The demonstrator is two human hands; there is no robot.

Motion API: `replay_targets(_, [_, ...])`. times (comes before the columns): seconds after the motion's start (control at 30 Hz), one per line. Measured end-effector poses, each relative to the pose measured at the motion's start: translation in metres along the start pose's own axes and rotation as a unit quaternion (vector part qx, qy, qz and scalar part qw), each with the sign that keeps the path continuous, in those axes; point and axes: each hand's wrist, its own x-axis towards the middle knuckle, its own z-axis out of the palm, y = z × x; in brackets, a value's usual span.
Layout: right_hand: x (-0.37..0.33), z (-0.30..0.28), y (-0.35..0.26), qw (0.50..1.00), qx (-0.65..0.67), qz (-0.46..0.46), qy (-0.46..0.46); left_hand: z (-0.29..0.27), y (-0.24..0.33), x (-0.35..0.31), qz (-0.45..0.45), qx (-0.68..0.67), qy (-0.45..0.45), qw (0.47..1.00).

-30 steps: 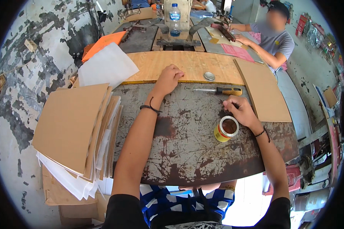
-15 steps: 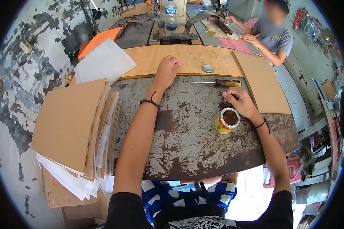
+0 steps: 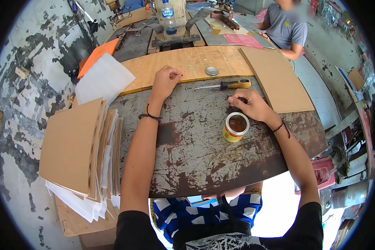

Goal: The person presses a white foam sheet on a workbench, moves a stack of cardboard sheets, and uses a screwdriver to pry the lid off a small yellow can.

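My left hand [image 3: 166, 81] rests by the edge of the pale wooden board, fingers curled and thumb and fingertips pressed together; anything between them is too small to make out. On the right, my right hand [image 3: 253, 106] is closed in a similar pinch just behind an open can [image 3: 234, 131], and whatever it may hold is hidden. The can is yellow with a silver rim and has brown contents. A screwdriver [image 3: 229, 84] with a yellow and black handle lies beyond my right hand. Behind it, a round metal lid [image 3: 211, 71] sits on the wooden board [image 3: 187, 60].
A stack of brown cardboard sheets [image 3: 71, 150] with white sheets stands at the left. A cardboard panel [image 3: 277, 81] lies at the right. At the back are a water bottle [image 3: 168, 18], a white sheet [image 3: 104, 79] and an orange sheet [image 3: 98, 58]. A co-worker [image 3: 285, 27] sits far right.
The whole view has shifted and tilted a little. My fingers have moved slightly, with the left now in a clearer pinch. The can, lid and screwdriver keep their places on the table.
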Motion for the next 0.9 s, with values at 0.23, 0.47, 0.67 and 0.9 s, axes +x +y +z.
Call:
replay_targets(0.23, [-0.004,-0.014,-0.003,0.996,0.016,-0.071,0.052,0.0,0.0,0.0,0.018,0.037,-0.013,0.999])
replay_targets(0.47, [-0.011,-0.036,-0.016,0.996,-0.057,-0.051,0.039,-0.002,0.003,-0.004,0.022,0.081,0.019,0.996])
replay_targets(0.67, [-0.011,-0.036,0.006,0.984,-0.103,-0.124,0.08,-0.005,0.03,-0.004,-0.023,0.048,0.103,0.993])
replay_targets(0.9, [-0.032,-0.031,-0.012,0.992,0.026,-0.002,0.125,0.004,0.087,-0.033,-0.055,-0.223,-0.152,0.961])
